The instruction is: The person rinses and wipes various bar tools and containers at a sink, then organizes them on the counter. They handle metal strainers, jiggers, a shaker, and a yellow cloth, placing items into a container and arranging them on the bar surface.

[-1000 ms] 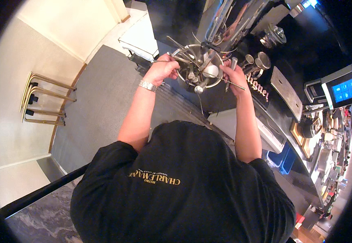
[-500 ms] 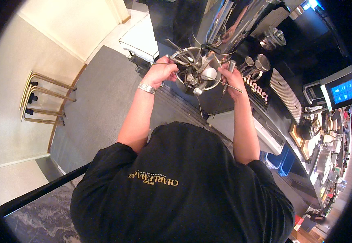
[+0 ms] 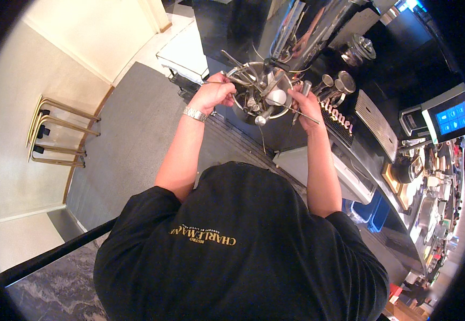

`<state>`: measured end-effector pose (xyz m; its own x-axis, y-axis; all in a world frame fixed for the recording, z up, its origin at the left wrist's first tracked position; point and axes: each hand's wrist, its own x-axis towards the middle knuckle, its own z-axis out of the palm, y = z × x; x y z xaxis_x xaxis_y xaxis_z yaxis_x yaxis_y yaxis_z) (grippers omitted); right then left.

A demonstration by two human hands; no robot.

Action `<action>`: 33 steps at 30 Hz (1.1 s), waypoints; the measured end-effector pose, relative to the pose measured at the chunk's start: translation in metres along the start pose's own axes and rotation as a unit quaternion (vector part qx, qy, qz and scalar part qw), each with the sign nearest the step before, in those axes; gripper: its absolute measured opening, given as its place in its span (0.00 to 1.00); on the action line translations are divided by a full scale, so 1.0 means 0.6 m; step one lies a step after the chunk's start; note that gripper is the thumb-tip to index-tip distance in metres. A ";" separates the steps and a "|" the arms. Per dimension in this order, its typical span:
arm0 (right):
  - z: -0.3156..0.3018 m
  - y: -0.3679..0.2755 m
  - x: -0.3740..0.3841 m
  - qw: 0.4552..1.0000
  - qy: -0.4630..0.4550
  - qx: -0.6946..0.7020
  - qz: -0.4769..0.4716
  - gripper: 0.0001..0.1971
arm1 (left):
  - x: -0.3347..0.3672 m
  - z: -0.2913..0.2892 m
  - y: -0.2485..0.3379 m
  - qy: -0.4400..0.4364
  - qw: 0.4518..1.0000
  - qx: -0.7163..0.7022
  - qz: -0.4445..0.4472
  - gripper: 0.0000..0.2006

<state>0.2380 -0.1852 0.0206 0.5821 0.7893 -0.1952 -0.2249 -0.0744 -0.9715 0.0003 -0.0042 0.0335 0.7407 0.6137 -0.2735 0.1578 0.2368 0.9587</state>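
Both of my hands grip a round metal container (image 3: 239,110) from opposite sides, held up in front of me beside the dark counter. It is crammed with several metal bar tools or utensils, their handles poking out over the rim. A white rounded piece (image 3: 276,97) and a knobbed metal end (image 3: 260,120) show among them. My left hand (image 3: 212,95), closed at the left rim, has a thin metal handle running beside its fingers. On the right rim my right hand (image 3: 305,104) is closed too, with slim metal handles sticking out around it. The hidden fingertips and the container's bottom cannot be seen.
At right the counter carries metal cups (image 3: 344,82), a slotted drip tray (image 3: 378,122) and a lit touchscreen (image 3: 452,118). Shiny tall metal equipment stands just beyond the container. A blue bin (image 3: 375,214) sits low at right. Folded brass-coloured stands (image 3: 64,128) lean at the left wall.
Almost nothing differs. Both hands keep their grip on the container, and the view shifts only very slightly.
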 end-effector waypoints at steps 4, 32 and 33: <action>-0.001 0.003 0.002 1.000 -0.002 0.002 0.006 0.09 | 0.004 -0.001 -0.003 0.009 1.000 0.007 -0.008 0.10; 0.003 -0.024 -0.005 1.000 0.017 0.003 0.012 0.14 | 0.002 0.006 0.001 0.004 1.000 -0.006 0.006 0.12; 0.001 -0.022 -0.006 1.000 0.013 -0.003 0.008 0.14 | 0.001 0.006 0.000 0.004 1.000 -0.005 0.005 0.12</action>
<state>0.2388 -0.1867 0.0342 0.5994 0.7714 -0.2138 -0.2292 -0.0904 -0.9692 0.0033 -0.0066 0.0339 0.7362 0.6226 -0.2655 0.1444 0.2388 0.9603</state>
